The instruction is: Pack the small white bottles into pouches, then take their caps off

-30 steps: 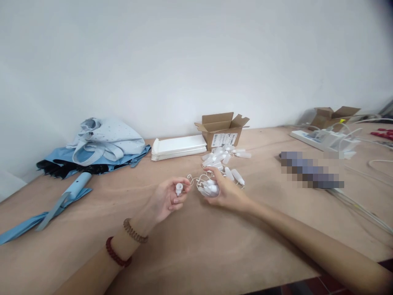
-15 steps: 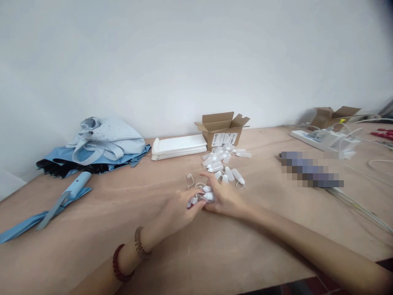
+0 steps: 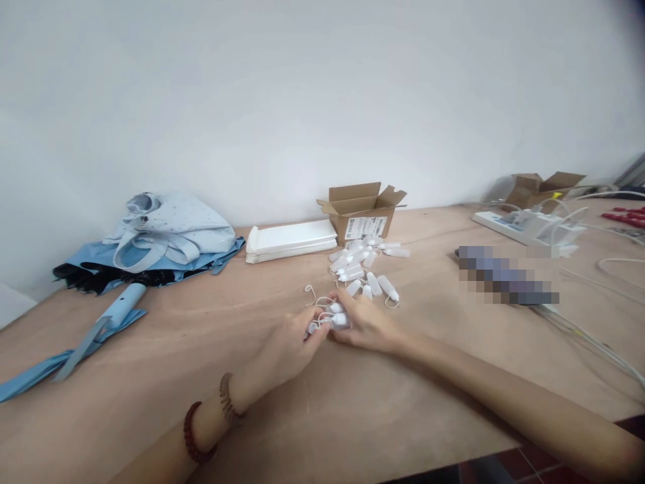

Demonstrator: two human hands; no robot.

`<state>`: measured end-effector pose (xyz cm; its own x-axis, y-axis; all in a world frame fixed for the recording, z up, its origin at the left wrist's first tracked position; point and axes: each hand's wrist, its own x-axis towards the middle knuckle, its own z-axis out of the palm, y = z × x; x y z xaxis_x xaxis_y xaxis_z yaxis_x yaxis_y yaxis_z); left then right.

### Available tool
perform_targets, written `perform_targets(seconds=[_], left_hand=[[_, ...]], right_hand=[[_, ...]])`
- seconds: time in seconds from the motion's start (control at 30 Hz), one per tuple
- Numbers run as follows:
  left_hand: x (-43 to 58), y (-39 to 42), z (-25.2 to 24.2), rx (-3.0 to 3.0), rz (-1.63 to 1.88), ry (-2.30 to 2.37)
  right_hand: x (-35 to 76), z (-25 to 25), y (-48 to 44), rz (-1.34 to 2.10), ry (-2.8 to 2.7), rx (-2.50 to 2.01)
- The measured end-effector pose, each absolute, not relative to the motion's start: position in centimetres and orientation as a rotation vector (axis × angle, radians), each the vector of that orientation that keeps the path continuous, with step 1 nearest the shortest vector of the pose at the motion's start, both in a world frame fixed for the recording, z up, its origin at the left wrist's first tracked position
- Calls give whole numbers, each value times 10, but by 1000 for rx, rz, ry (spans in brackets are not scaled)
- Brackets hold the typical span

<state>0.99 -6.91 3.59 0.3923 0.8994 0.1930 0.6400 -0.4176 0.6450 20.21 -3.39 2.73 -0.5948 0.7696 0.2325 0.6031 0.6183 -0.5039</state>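
My left hand [image 3: 292, 339] and my right hand [image 3: 365, 323] meet near the middle of the table. Between them stand several small translucent plastic bottles [image 3: 338, 318] with white caps and thin looped straps. The fingers of both hands curl round this cluster, and its lower part is hidden behind them. More bottles of the same kind [image 3: 353, 254] lie in a loose pile just beyond my right hand. One loose white strap [image 3: 310, 292] curls up on the table beyond my left fingers.
An open cardboard box [image 3: 360, 218] stands behind the pile, beside a stack of white flat packets [image 3: 292, 240]. At left lie a folded blue umbrella [image 3: 121, 306] and a pale cloth bag [image 3: 171, 225]. A power strip [image 3: 524, 232], cables and a blurred-out object [image 3: 506, 275] are at right.
My fingers have drawn slightly closer round the bottles, and the right fingertips have lowered. The whole view has shifted a little; the other things lie as before.
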Motion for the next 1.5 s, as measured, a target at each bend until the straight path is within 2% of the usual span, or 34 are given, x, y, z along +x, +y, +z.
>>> perform_targets(seconds=[0.23,0.5,0.7,0.93,1.17,1.37,1.5], left_hand=[[12,-64,33,1912,660,1314],[13,-67,43,2055,722,1269],[13,-60,45,1506,420,1331],[6,-58,45,2003,689,1276],[11,-54,49,1119,410,1241],[7,-52,56,1026,470,1195],[4,-49,51,796,382,1110]], right_hand=[[197,25,-32,287,-2558,-1082],[193,16,-23,181,-2516,-994],[193,13,-24,187,-2530,-996],[193,15,-24,223,-2505,-1041],[191,4,-24,96,-2491,-955],[191,2,-25,-59,-2526,-890],[192,2,-25,-86,-2525,-885]])
